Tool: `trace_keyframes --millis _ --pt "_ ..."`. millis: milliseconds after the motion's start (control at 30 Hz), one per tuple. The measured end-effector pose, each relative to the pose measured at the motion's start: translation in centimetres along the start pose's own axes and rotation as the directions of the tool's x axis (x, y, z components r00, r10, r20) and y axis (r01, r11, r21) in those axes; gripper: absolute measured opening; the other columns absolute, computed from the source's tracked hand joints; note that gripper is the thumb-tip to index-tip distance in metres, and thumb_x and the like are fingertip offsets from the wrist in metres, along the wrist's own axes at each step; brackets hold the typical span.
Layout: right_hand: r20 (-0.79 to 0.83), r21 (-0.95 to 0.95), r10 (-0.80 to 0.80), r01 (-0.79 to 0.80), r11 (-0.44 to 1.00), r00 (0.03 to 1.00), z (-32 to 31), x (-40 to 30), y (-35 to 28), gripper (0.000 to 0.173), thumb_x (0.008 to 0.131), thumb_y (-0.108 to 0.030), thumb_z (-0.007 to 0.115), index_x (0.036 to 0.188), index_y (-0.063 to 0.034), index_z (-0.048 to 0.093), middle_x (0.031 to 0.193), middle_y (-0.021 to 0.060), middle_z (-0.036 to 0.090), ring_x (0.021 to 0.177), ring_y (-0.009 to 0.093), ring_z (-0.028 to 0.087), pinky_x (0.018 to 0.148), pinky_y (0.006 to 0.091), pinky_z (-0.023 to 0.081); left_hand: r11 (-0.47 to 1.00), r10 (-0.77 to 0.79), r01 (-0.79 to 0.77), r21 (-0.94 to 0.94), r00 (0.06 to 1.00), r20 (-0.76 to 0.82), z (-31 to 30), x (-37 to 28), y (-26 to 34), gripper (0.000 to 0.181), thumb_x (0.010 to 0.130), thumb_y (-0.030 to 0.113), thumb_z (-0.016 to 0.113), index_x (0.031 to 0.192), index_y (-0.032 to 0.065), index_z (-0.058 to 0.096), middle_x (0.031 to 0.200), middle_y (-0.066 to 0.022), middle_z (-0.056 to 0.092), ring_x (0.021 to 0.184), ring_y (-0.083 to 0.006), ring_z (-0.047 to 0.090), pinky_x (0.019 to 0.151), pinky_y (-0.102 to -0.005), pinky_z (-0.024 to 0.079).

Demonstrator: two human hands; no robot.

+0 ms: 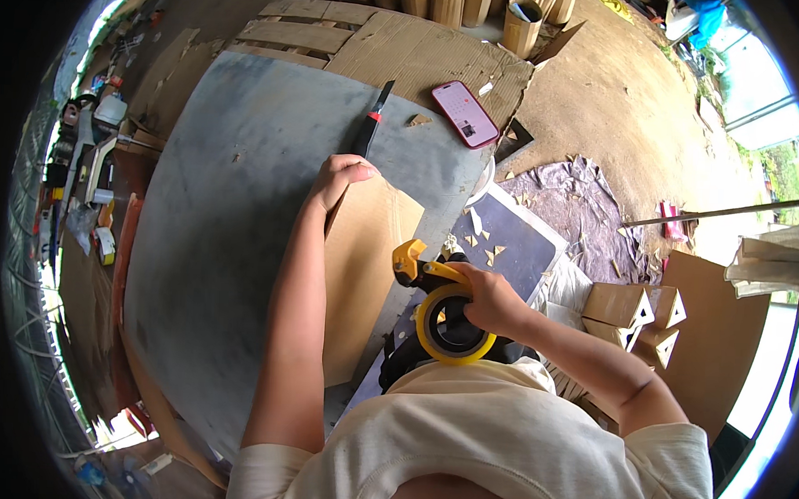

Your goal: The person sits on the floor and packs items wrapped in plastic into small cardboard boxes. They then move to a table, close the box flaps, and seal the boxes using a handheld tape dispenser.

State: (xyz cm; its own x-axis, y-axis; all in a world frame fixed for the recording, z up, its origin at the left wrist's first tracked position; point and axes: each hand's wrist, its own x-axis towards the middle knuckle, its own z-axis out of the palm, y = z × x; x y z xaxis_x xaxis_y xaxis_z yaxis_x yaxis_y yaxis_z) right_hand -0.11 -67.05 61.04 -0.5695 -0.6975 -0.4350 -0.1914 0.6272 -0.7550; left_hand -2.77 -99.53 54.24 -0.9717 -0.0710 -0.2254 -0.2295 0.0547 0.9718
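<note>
A brown cardboard piece (366, 268), folded into a long shape, lies on the grey tabletop (215, 243) in front of me. My left hand (346, 178) grips its far end, with the thumb over the top edge. In my right hand (493, 299) is a tape dispenser (412, 260) with a yellow and black head and a large roll of tape (455, 357). The dispenser is held just right of the cardboard's near side. Beyond my left hand lies a utility knife (371, 126) with a black handle, red collar and dark blade.
A phone (465, 113) with a lit screen lies on a cardboard sheet (406, 52) at the far right of the table. Folded triangular cardboard tubes (615, 306) are stacked on the right. Cardboard tubes (448, 4) stand at the back. Tools and bottles (110, 111) line the left.
</note>
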Motion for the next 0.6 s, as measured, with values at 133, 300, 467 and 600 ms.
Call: trace_keyframes --millis 133,300,467,600 --pt "0.151 -0.080 -0.005 0.018 0.997 0.989 0.3 2.4 -1.4 0.056 0.064 0.001 0.053 0.120 -0.0040 0.050 0.091 0.0213 0.062 0.088 0.035 0.060 0.077 0.0391 0.048 0.992 0.088 -0.085 0.093 0.996 -0.025 -0.1 0.6 -1.3 0.028 0.071 0.024 0.060 0.077 -0.0027 0.065 0.075 -0.0084 0.063 0.077 -0.0163 0.058 0.082 -0.0268 0.042" --pt "0.378 -0.374 -0.006 0.158 0.914 0.926 -1.1 8.5 -4.4 0.035 0.064 -0.006 0.058 0.098 -0.0002 0.059 0.088 0.0202 0.063 0.088 0.034 0.061 0.073 0.0400 0.048 0.992 0.020 -0.017 0.122 1.000 -0.022 -0.7 0.7 -2.4 0.033 0.071 0.027 0.055 0.076 -0.0039 0.065 0.083 -0.0139 0.065 0.108 -0.0283 0.050 0.101 -0.0370 0.031" --pt "0.535 -0.518 -0.068 0.390 0.761 0.842 -3.0 12.5 -7.0 0.030 0.070 -0.016 0.059 0.094 0.0002 0.065 0.092 0.0205 0.063 0.089 0.034 0.060 0.074 0.0378 0.049 0.998 0.038 -0.036 0.045 0.999 -0.032 0.8 -0.1 0.0 0.028 0.070 0.024 0.061 0.074 -0.0030 0.061 0.070 -0.0045 0.058 0.069 -0.0111 0.052 0.067 -0.0254 0.041" --pt "0.785 -0.401 -0.117 0.644 0.652 0.608 5.5 11.4 -7.6 0.018 0.062 -0.011 0.063 0.079 -0.0044 0.066 0.080 0.0158 0.065 0.079 0.034 0.062 0.064 0.0425 0.050 0.996 -0.028 0.026 0.080 0.999 0.026 0.5 -0.1 0.0 0.032 0.069 0.025 0.057 0.083 -0.0023 0.064 0.079 -0.0065 0.061 0.077 -0.0145 0.055 0.075 -0.0278 0.043"
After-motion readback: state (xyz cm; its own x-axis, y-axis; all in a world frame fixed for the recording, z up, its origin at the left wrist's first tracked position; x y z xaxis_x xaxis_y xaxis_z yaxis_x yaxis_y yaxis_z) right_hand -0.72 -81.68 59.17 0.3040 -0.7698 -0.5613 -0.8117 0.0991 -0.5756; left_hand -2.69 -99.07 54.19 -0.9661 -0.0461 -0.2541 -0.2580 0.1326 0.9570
